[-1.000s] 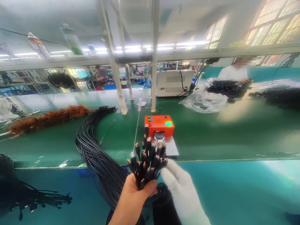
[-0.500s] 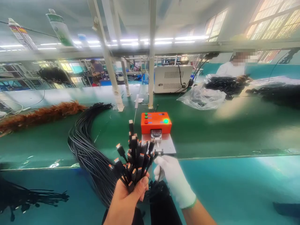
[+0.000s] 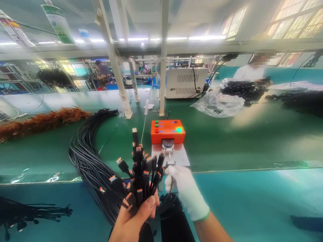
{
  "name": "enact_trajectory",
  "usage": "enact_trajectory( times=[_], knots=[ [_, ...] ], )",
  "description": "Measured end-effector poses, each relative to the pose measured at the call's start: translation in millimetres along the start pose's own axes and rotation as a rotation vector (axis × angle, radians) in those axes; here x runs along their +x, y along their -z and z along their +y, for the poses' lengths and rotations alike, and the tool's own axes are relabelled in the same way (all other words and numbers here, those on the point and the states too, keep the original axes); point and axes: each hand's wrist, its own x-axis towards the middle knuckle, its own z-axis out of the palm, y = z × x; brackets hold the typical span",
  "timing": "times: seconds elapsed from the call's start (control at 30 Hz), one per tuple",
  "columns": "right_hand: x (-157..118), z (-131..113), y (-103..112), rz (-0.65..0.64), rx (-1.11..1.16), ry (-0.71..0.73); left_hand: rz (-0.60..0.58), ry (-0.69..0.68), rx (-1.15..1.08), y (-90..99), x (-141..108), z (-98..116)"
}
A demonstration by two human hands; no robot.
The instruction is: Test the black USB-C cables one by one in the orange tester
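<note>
Bare and wrapped round a bunch of black USB cables (image 3: 138, 164), my left hand (image 3: 140, 215) holds them with their plug ends fanned upward, several showing orange inside the tips. The cable lengths (image 3: 88, 158) run back over the bench edge in a thick bundle. My right hand (image 3: 183, 188), in a white glove, pinches a single black cable (image 3: 171, 185) whose plug end is hidden by the fingers. Those fingers are at the front of a metal plate (image 3: 183, 156) with a small gauge (image 3: 168, 144). Behind it stands an orange tester box (image 3: 168, 131) with a lit green lamp.
A brown fluffy strip (image 3: 45, 122) lies on the green bench (image 3: 252, 144) at left. Uprights (image 3: 164, 67) and a pale metal cabinet (image 3: 185, 84) stand behind. Farther right are a clear plastic bag (image 3: 219, 104), dark cables (image 3: 244, 88) and a co-worker (image 3: 249, 72).
My left hand and the bunch of plugs have shifted slightly left. The gloved right hand stays at the plate's front, still pinching the cable; the green lamp remains lit.
</note>
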Motion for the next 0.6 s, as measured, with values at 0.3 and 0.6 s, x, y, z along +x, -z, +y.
enact_trajectory(
  times=[0.3,0.6],
  knots=[
    [-6.8,-5.8,-6.6,-0.002,-0.053,-0.004,0.042,0.011,0.043,-0.6,4.6,2.3],
    [-48.1,-10.1,24.0,0.372,-0.882,0.244,0.015,0.044,0.044,2.9,3.6,-1.7]
  ],
)
